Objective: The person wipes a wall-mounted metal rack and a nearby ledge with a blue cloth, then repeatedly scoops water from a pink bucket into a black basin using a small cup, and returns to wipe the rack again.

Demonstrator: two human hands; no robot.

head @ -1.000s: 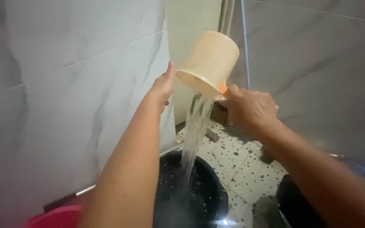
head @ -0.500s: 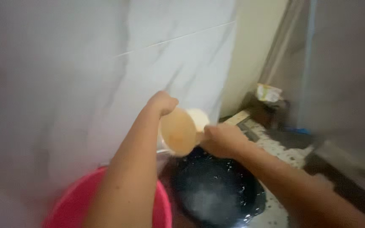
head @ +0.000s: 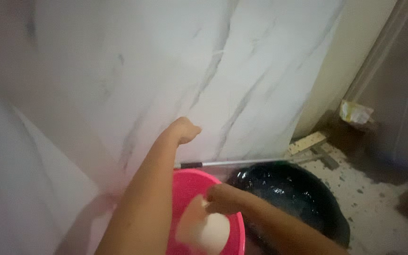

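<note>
Over pink bucket (head: 185,182): blurred pale-peach mug (head: 203,227), right hand (head: 223,198) gripping; left hand (head: 184,130) fisted, empty.

Left hand (head: 185,130) is raised, fingers curled into a loose fist. Right hand (head: 223,198) is lowered, fingers closed in a grip.

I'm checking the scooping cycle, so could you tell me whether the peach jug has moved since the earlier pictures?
Yes. The peach jug, held by the right hand, has moved from above the black basin down into the pink bucket.
</note>
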